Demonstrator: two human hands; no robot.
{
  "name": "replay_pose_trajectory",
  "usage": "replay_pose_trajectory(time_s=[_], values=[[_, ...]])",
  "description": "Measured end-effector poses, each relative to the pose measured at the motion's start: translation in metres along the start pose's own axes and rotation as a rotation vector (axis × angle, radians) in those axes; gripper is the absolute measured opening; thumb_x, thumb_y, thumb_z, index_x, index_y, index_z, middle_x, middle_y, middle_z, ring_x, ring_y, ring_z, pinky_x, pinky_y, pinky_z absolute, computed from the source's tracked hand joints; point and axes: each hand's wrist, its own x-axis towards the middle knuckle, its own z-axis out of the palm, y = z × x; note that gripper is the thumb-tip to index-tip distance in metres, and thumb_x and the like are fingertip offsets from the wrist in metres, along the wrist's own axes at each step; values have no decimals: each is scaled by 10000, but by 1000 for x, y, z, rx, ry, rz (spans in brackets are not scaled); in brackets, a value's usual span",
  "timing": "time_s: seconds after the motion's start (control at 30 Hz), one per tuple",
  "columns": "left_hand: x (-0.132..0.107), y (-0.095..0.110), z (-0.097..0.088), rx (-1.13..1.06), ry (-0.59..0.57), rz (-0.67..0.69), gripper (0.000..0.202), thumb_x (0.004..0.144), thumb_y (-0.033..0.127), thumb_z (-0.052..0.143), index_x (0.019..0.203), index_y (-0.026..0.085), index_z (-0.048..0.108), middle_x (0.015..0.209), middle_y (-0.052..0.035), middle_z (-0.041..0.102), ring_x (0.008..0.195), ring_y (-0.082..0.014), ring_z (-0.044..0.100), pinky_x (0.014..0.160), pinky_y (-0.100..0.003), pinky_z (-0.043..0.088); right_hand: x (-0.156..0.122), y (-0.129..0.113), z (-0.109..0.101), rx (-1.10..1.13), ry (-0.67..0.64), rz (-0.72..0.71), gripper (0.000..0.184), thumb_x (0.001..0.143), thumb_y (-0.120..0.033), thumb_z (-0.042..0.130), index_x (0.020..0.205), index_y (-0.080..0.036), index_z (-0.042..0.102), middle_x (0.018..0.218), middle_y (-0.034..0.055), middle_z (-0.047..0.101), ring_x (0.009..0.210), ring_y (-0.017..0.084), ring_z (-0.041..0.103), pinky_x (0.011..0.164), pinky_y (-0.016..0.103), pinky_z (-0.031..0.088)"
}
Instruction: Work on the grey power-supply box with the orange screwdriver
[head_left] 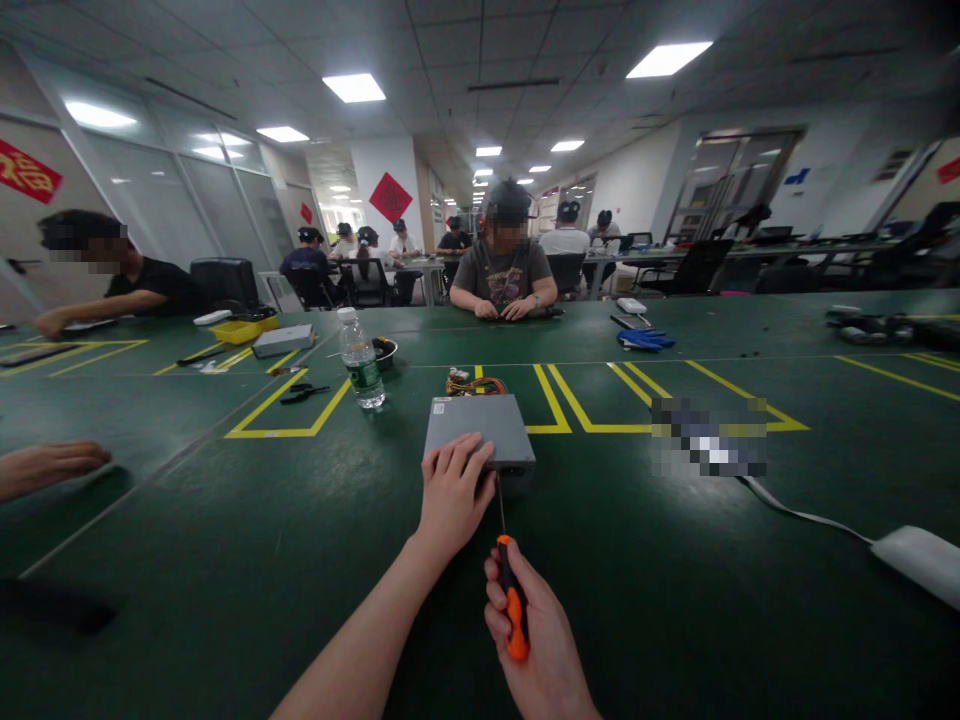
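Note:
A grey metal computer power supply (476, 418) lies on the green table in front of me, with its bundle of coloured cables (487, 385) at the far side. My left hand (454, 490) grips its near left part, fingers over the top and thumb at the near face. In my right hand (540, 620) is a screwdriver (514, 610) with an orange and black handle. Its shaft points away from me, up to the near face of the power supply, beside my left thumb. Whether the tip sits in a screw is too small to tell.
Left of the power supply stands a water bottle (363, 365), with a small bowl (385, 350) behind it and black pliers (302, 393) further left. A blurred device (709, 440) with a white cable lies right. Another person's hand (56, 467) rests at the left; a person (504, 270) sits opposite.

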Motion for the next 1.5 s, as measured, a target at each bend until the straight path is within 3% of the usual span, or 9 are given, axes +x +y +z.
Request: replay_pose_trajectory(time_s=[0.17,0.33,0.6,0.93,1.1,1.23,1.3,1.4,1.5], values=[[0,0,0,-3,-3,-4,297,837,254,504,1132,261,540,1209,-46,560,1136,-213,472,935,-394,296,-1,-1,1,-21,-21,29,210,804,-326,578,887,-137,612,698,38,608,475,68,491,366,159,349],[1,1,-1,8,0,-5,297,834,261,510,1129,261,543,1200,-46,565,1126,-212,479,930,-386,302,1,1,-1,-72,-18,-36,211,675,-291,717,801,-169,599,694,10,608,508,71,508,383,156,357],[0,-1,1,15,-3,-3,295,841,264,503,1134,269,538,1207,-42,562,1132,-210,476,932,-388,297,-2,-2,2,31,-18,57,180,765,-293,624,892,-169,596,750,25,624,494,74,523,383,174,348],[-1,-1,1,11,13,5,291,836,273,513,1125,267,541,1197,-37,566,1134,-199,471,927,-376,294,-8,-8,-14,-203,-117,27,306,688,-403,677,806,-125,626,652,29,591,445,72,463,389,185,324],[-2,-1,1,-5,-6,1,291,851,287,486,1137,262,529,1214,-43,554,1152,-204,453,932,-384,278,-13,-60,-27,-562,-175,-283,453,589,-412,747,945,-150,648,750,31,613,601,130,540,520,239,432],[-2,-1,0,-5,-17,2,295,852,290,483,1143,266,521,1217,-37,550,1154,-199,448,939,-381,272,-2,-115,-18,-905,-297,-666,484,656,-353,711,1103,-209,594,843,26,616,681,145,560,590,265,447],[-2,0,-1,0,-6,0,297,842,284,496,1136,262,528,1211,-41,553,1148,-203,452,934,-378,277,6,-133,-13,-1032,-314,-957,425,662,-309,711,1063,-223,602,848,18,620,752,157,573,701,296,453],[-3,2,-2,5,9,1,291,838,278,496,1126,257,536,1206,-47,554,1140,-206,457,928,-376,282,14,-143,-13,-1114,-286,-1286,256,689,-280,682,931,-219,624,913,31,614,859,184,570,833,346,426],[-4,3,-1,6,23,-4,286,837,277,493,1118,253,540,1195,-49,558,1130,-208,460,923,-379,284,17,-140,-22,-1139,-337,-1370,277,718,-273,648,988,-228,605,988,43,591,897,196,561,842,359,435]])
